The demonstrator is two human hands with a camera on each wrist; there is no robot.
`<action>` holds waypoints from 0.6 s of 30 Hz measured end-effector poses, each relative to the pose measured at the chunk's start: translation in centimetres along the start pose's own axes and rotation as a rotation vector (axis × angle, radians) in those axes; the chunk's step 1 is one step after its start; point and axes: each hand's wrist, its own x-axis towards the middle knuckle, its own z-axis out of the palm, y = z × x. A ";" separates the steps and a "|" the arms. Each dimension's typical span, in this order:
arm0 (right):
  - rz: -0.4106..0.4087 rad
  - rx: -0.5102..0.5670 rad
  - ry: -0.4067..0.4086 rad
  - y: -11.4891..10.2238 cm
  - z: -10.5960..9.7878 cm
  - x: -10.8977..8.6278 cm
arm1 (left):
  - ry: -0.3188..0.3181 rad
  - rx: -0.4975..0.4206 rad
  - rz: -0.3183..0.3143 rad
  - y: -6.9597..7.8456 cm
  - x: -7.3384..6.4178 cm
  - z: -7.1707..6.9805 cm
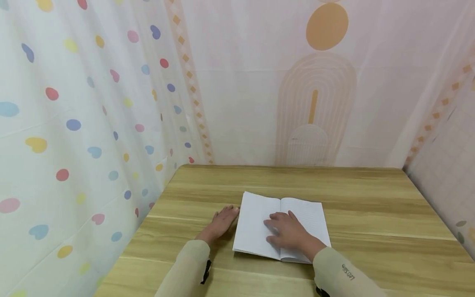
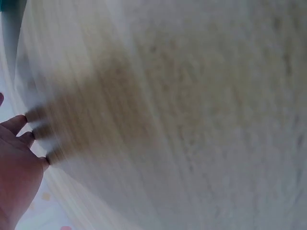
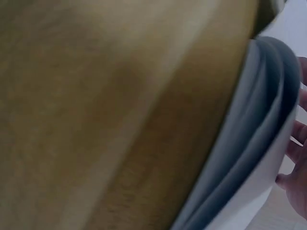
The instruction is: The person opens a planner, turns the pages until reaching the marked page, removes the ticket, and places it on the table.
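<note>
An open notebook with white, faintly lined pages lies on the wooden table. My right hand is over its middle, fingers spread across the centre fold toward the left page. In the right wrist view the notebook's pages curve at the edge, and part of the right hand shows beyond them. Just left of the notebook, my left hand rests on the tabletop with its fingers extended near the left page's edge. The left wrist view shows the left hand's fingertips on the table surface.
The wooden table spreads out on all sides of the notebook. Behind it hangs a pale curtain with an arch pattern. A curtain with coloured dots runs along the left side.
</note>
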 end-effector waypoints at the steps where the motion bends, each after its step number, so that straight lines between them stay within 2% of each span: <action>1: -0.001 -0.052 -0.024 0.0 0.3 -0.1 | -0.002 0.022 -0.002 0.0 0.0 0.0; 4: 0.018 -0.114 -0.064 -0.3 0.8 -0.3 | -0.039 0.130 0.005 0.0 0.0 0.2; 8: 0.036 -0.120 -0.070 -0.4 1.0 -0.4 | -0.097 0.264 0.022 -0.2 -0.1 0.5; 11: 0.047 -0.099 -0.061 -0.2 1.0 -0.4 | -0.113 0.295 0.019 -0.3 -0.2 0.6; 18: 0.105 -0.085 -0.022 1.4 0.9 -1.0 | -0.111 0.290 0.017 -0.1 -0.3 0.7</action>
